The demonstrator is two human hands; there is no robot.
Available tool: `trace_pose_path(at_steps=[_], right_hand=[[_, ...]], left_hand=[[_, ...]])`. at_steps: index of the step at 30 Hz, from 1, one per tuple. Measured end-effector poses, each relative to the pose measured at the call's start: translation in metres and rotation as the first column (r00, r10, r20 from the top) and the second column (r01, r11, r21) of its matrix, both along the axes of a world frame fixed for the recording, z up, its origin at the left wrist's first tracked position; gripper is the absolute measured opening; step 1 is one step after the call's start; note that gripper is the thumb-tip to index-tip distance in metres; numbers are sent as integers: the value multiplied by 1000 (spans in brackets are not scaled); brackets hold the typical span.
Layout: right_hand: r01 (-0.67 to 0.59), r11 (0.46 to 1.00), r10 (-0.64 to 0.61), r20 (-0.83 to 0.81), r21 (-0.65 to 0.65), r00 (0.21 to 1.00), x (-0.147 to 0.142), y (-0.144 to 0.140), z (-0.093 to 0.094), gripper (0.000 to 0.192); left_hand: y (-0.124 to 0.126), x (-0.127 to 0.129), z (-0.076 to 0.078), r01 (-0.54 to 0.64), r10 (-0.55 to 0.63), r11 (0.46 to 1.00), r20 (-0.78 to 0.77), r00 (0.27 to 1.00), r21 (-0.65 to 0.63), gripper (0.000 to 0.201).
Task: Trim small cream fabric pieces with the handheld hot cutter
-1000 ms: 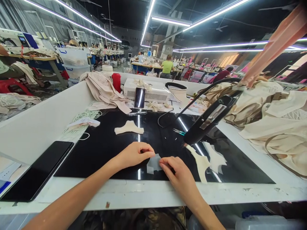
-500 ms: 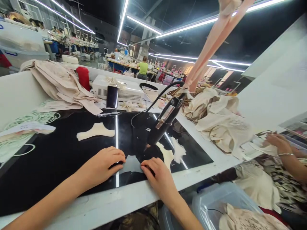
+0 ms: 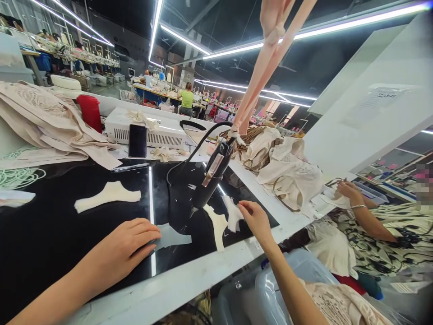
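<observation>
A: Fingers (image 3: 149, 237), left hand (image 3: 125, 248): lay flat and closed together, pressing one edge of a thin translucent fabric piece (image 3: 172, 235) onto the black surface (image 3: 50, 234). Nothing was pinched.

B: Right hand (image 3: 257, 219): its fingers were part-curled on a cream cut piece (image 3: 233, 214), touching its edge; whether they gripped it could not be told. A second cream cut piece (image 3: 218, 223) lay just beside it.

A: Item, hanging black hand tool (image 3: 213, 174): its tip stood just above the surface, between the two hands, close to both cream pieces.

B: Risk, judged: a right hand drawing the piece back could have brushed that tip, or dragged the neighbouring piece along with it.

A: Risk, judged: the translucent piece was held at one edge only, so it might have slid or curled on the glossy surface.

B: Also entered: a third cream piece (image 3: 108, 196) lay well apart to the left; a co-worker's hand (image 3: 348, 192) worked at the far right.
</observation>
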State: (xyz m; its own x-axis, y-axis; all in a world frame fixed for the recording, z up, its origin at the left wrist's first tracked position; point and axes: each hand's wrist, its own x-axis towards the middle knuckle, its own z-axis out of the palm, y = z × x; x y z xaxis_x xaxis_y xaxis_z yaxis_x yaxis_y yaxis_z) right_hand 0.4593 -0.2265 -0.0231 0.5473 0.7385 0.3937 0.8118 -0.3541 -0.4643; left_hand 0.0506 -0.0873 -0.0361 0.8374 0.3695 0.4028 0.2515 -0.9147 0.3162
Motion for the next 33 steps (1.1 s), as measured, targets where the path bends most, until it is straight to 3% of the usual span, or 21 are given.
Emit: trace_pose_path(at_steps=[7, 17, 25, 29, 33], right_hand=[[8, 999, -10, -45, -51, 999, 8, 39, -10, 29], [-60, 978, 121, -311, 200, 943, -3, 12, 6, 28], [36, 864, 282, -541, 503, 792, -18, -16, 25, 42], [54, 834, 366, -623, 549, 692, -40, -31, 41, 40], [6, 843, 437, -692, 538, 574, -85, -39, 53, 36]], left_hand=[[2, -1, -9, -9, 9, 1000, -11, 1000, 5, 26], [-1, 2, -2, 18, -20, 999, 37, 999, 50, 27], [-1, 2, -2, 15, -18, 999, 76, 997, 40, 27], [0, 3, -1, 30, -34, 999, 93, 995, 44, 26], [1, 4, 7, 62, -63, 998, 64, 996, 25, 25]])
